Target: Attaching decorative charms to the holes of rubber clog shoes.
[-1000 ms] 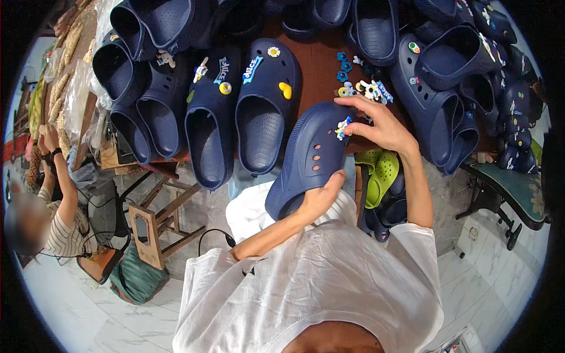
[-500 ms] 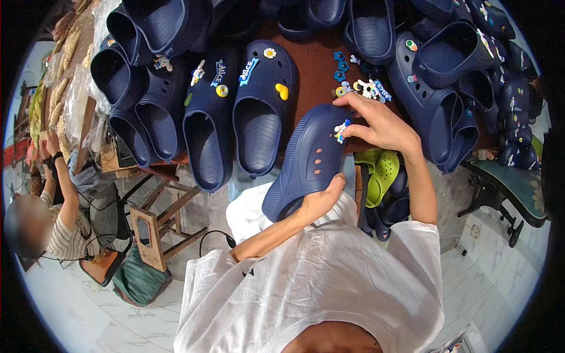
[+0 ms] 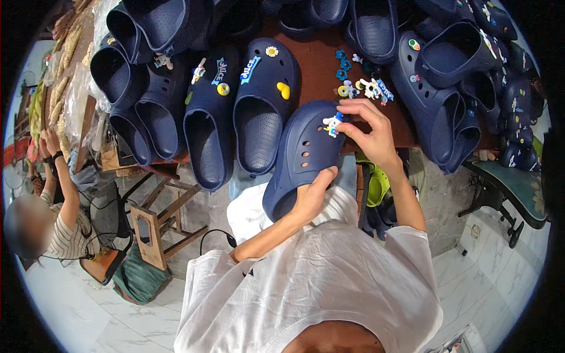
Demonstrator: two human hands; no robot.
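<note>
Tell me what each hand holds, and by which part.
Left hand grips the navy clog at its heel end. Right hand pinches a small charm on its toe.

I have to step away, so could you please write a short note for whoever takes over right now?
Left hand grips the heel end of a navy clog held at the table edge.
Right hand pinches a small white-and-blue charm against the clog's toe.
Loose charms lie on the brown table just beyond.
Done: two clogs to the left already carry charms.
Left: this clog shows only that one charm.
</note>
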